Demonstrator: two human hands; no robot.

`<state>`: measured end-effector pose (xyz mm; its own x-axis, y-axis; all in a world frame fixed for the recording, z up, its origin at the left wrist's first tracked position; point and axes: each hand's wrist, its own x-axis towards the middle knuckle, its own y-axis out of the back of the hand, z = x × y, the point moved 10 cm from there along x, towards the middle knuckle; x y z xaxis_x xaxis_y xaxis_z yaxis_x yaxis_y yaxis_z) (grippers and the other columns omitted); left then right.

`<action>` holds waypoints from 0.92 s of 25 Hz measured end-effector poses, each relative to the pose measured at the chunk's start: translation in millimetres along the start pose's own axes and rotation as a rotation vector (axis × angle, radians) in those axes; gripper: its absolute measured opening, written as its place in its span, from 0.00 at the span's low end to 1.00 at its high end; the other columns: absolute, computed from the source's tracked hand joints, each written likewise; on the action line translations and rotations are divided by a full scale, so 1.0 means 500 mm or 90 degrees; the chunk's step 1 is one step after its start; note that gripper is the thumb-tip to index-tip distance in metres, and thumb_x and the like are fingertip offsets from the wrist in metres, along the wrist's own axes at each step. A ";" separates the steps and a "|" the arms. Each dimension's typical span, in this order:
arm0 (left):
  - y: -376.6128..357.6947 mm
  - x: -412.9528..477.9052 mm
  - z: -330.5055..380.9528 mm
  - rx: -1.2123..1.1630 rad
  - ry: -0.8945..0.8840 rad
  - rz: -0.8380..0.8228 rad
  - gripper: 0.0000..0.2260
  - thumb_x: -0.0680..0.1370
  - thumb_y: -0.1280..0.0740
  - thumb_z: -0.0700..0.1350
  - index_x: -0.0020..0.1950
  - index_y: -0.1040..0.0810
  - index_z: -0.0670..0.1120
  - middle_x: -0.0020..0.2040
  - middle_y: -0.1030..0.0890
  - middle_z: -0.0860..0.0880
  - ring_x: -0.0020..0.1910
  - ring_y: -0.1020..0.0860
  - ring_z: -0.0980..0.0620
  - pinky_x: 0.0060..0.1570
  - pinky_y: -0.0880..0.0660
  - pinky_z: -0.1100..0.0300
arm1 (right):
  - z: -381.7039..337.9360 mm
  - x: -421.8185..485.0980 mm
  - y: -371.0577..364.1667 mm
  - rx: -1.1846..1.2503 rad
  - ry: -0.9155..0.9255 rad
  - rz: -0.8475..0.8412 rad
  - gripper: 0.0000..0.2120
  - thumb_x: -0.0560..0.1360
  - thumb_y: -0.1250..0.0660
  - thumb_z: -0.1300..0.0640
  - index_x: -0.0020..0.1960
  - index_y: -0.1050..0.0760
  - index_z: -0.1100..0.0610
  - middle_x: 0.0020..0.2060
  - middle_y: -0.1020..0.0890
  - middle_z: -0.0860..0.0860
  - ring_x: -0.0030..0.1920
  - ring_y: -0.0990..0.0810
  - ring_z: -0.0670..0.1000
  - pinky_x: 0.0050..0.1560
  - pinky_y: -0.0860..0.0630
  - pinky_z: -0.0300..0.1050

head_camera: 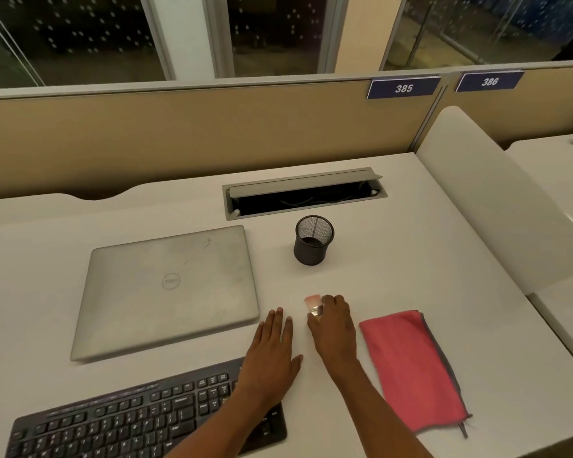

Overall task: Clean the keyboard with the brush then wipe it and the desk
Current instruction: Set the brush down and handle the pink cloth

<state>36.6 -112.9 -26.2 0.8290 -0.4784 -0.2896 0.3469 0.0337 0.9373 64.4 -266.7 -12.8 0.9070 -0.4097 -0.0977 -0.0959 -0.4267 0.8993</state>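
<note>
A black keyboard [139, 418] lies at the front left of the white desk [427, 259]; my left forearm crosses its right end. My left hand [273, 347] lies flat on the desk just beyond the keyboard, fingers straight. My right hand [333, 325] is curled over a small brush [313, 304], whose pink bristles and metal ferrule stick out past my fingers; the handle is hidden under the hand. A folded pink cloth [411, 368] with a grey edge lies to the right of that hand.
A closed silver laptop [169, 289] lies left of my hands. A black mesh pen cup [314, 240] stands behind the brush, and an open cable tray [303, 196] is set into the desk beyond it. A beige partition [212, 133] closes off the back.
</note>
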 end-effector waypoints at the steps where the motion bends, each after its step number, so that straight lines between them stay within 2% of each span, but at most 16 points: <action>1: -0.006 0.002 0.000 -0.005 0.007 -0.002 0.34 0.88 0.52 0.60 0.84 0.67 0.46 0.82 0.71 0.44 0.83 0.68 0.45 0.82 0.65 0.50 | 0.001 0.001 0.002 0.001 -0.001 0.002 0.18 0.77 0.30 0.51 0.63 0.27 0.57 0.57 0.24 0.53 0.56 0.24 0.52 0.55 0.22 0.44; 3: -0.008 0.005 -0.003 -0.010 0.014 0.026 0.33 0.87 0.51 0.59 0.84 0.63 0.45 0.83 0.66 0.43 0.84 0.63 0.44 0.82 0.62 0.49 | 0.005 0.002 0.008 0.012 -0.007 0.002 0.17 0.75 0.29 0.53 0.61 0.26 0.57 0.55 0.24 0.53 0.54 0.24 0.52 0.52 0.23 0.44; 4: -0.002 0.004 -0.005 -0.005 0.014 0.030 0.33 0.86 0.50 0.59 0.85 0.55 0.44 0.85 0.58 0.42 0.85 0.53 0.43 0.81 0.54 0.48 | 0.009 0.004 0.014 0.030 -0.014 0.004 0.17 0.75 0.29 0.53 0.60 0.25 0.57 0.54 0.24 0.52 0.53 0.24 0.52 0.51 0.23 0.45; 6: -0.038 0.007 0.010 -0.053 -0.008 -0.064 0.33 0.82 0.46 0.61 0.82 0.34 0.42 0.83 0.37 0.41 0.80 0.33 0.42 0.78 0.36 0.48 | 0.012 0.011 0.037 0.089 -0.033 0.026 0.17 0.74 0.28 0.54 0.60 0.25 0.57 0.54 0.25 0.52 0.52 0.22 0.53 0.50 0.22 0.46; 7: -0.050 0.008 0.015 -0.056 -0.014 -0.064 0.33 0.82 0.46 0.63 0.80 0.30 0.43 0.81 0.33 0.41 0.78 0.30 0.42 0.79 0.34 0.47 | 0.009 0.017 0.056 0.120 -0.036 0.047 0.17 0.73 0.27 0.55 0.60 0.24 0.57 0.54 0.24 0.52 0.51 0.22 0.53 0.50 0.21 0.47; 9: -0.075 0.014 0.019 -0.068 -0.023 -0.067 0.34 0.83 0.49 0.65 0.79 0.29 0.43 0.80 0.31 0.41 0.77 0.29 0.42 0.78 0.43 0.47 | -0.007 0.032 0.107 0.181 -0.026 0.106 0.16 0.73 0.26 0.56 0.59 0.24 0.57 0.53 0.24 0.52 0.48 0.21 0.53 0.48 0.21 0.47; 11: -0.067 0.016 0.025 -0.063 -0.006 -0.071 0.37 0.83 0.51 0.67 0.79 0.30 0.42 0.80 0.32 0.40 0.77 0.30 0.40 0.76 0.51 0.47 | -0.037 0.051 0.172 0.257 0.003 0.174 0.15 0.72 0.25 0.58 0.57 0.24 0.56 0.50 0.23 0.51 0.46 0.22 0.51 0.44 0.23 0.43; 12: -0.056 0.020 0.029 -0.052 -0.017 -0.075 0.38 0.83 0.51 0.68 0.81 0.34 0.41 0.82 0.37 0.39 0.79 0.34 0.40 0.77 0.56 0.47 | -0.054 0.062 0.205 0.291 0.014 0.203 0.14 0.72 0.25 0.58 0.56 0.24 0.56 0.49 0.23 0.50 0.45 0.23 0.49 0.43 0.25 0.39; 14: -0.036 0.024 0.017 -0.019 0.004 -0.048 0.40 0.83 0.50 0.69 0.84 0.55 0.44 0.84 0.62 0.42 0.84 0.57 0.42 0.79 0.70 0.53 | -0.091 0.084 0.267 0.348 0.034 0.251 0.15 0.72 0.25 0.58 0.56 0.25 0.55 0.47 0.23 0.48 0.44 0.24 0.47 0.42 0.29 0.32; 15: -0.035 0.027 0.020 -0.011 -0.013 -0.043 0.40 0.83 0.50 0.70 0.83 0.61 0.46 0.83 0.67 0.44 0.83 0.62 0.43 0.78 0.74 0.54 | -0.110 0.097 0.294 0.371 0.046 0.274 0.15 0.73 0.25 0.57 0.56 0.25 0.54 0.47 0.22 0.48 0.45 0.24 0.47 0.42 0.28 0.32; 16: -0.030 0.031 0.021 -0.022 -0.024 -0.021 0.40 0.82 0.50 0.71 0.83 0.56 0.46 0.85 0.61 0.43 0.83 0.56 0.42 0.79 0.70 0.54 | -0.128 0.109 0.317 0.389 0.061 0.295 0.15 0.73 0.25 0.57 0.57 0.25 0.54 0.48 0.22 0.48 0.45 0.23 0.46 0.42 0.26 0.32; 17: -0.044 0.036 0.019 -0.064 -0.021 -0.057 0.40 0.80 0.50 0.71 0.83 0.45 0.44 0.85 0.46 0.41 0.82 0.42 0.40 0.82 0.62 0.53 | -0.145 0.124 0.334 0.405 0.075 0.311 0.15 0.74 0.25 0.57 0.58 0.25 0.54 0.48 0.21 0.47 0.46 0.22 0.47 0.43 0.24 0.34; 18: -0.064 0.029 0.021 -0.068 -0.022 -0.104 0.41 0.78 0.50 0.72 0.79 0.35 0.43 0.81 0.33 0.40 0.77 0.31 0.41 0.82 0.53 0.51 | -0.159 0.137 0.346 0.417 0.087 0.322 0.15 0.74 0.26 0.57 0.58 0.25 0.53 0.49 0.21 0.47 0.46 0.22 0.47 0.44 0.23 0.34; 19: -0.084 0.032 0.018 -0.096 -0.011 -0.118 0.42 0.76 0.50 0.73 0.77 0.31 0.43 0.77 0.27 0.41 0.73 0.26 0.42 0.81 0.47 0.50 | -0.169 0.151 0.352 0.425 0.091 0.327 0.16 0.74 0.26 0.56 0.59 0.25 0.53 0.49 0.21 0.47 0.47 0.22 0.47 0.44 0.23 0.35; 21: -0.088 0.041 0.014 -0.117 -0.002 -0.088 0.42 0.76 0.50 0.73 0.75 0.28 0.42 0.74 0.24 0.41 0.71 0.23 0.42 0.79 0.37 0.47 | -0.179 0.174 0.351 0.427 0.088 0.327 0.16 0.74 0.26 0.56 0.59 0.26 0.52 0.49 0.21 0.47 0.47 0.22 0.48 0.45 0.22 0.37; 23: -0.070 0.047 0.007 -0.112 0.011 -0.077 0.42 0.79 0.54 0.73 0.75 0.28 0.42 0.74 0.23 0.40 0.70 0.22 0.41 0.73 0.29 0.45 | -0.185 0.192 0.340 0.415 0.085 0.320 0.15 0.74 0.26 0.56 0.58 0.27 0.52 0.49 0.21 0.48 0.47 0.22 0.48 0.45 0.21 0.39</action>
<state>42.4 -128.3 -65.3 0.7837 -0.4727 -0.4028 0.5144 0.1305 0.8476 172.9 -303.9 169.9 0.7301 -0.5944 0.3373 -0.6830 -0.6172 0.3907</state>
